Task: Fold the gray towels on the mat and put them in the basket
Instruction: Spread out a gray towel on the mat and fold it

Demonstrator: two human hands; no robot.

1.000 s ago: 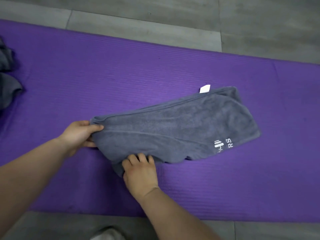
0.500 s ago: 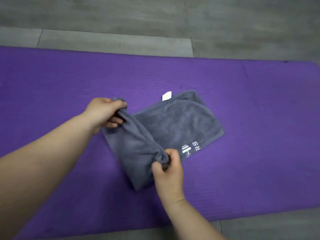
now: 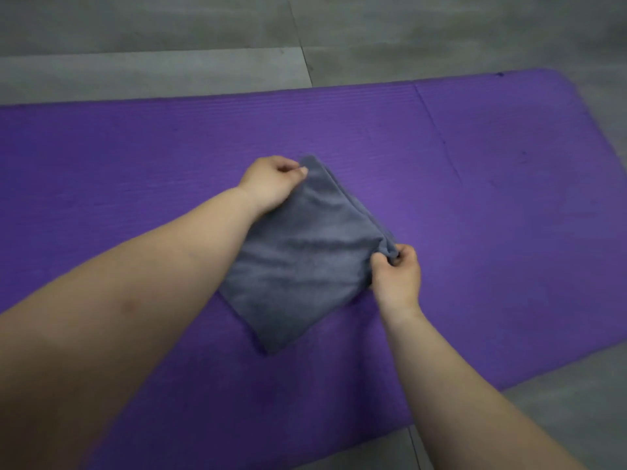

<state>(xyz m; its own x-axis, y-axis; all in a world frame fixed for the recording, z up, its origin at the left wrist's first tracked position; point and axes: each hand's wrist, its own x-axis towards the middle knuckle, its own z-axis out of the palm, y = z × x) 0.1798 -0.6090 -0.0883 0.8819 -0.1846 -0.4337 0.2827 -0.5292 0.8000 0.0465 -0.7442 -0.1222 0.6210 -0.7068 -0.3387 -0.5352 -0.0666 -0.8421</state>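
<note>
The left third of the view is filled by the left forearm (image 3: 142,293), stretched diagonally up and to the right, so the mat (image 3: 101,157) beneath it is hidden there. The mat is purple, ribbed, laid on a gray tiled floor (image 3: 169,35); a seam is seen across it toward the right end (image 3: 437,130), and the far right corner is rounded.

Near the center, the left hand (image 3: 271,184) is closed on the far corner of the gray towel (image 3: 302,262), thumb and fingers pinched over the cloth edge. The near-left edge of the towel is partly covered by the left wrist and forearm.

The towel is lying on the mat approx. mid-frame, folded into a compact, roughly square pad turned like a diamond, w/ one corner pointed at the camera. Layered edges are visible along its far-right side. No logo or tag is shown on the upper face.

To the right, the right hand (image 3: 395,273) is closed on the towel's right corner, the cloth bunched between fingertips and thumb. The right forearm (image 3: 475,385) is run down to the bottom-right, masking part of the mat edge and floor.

Right of the hands, only bare mat and floor are seen.
</note>
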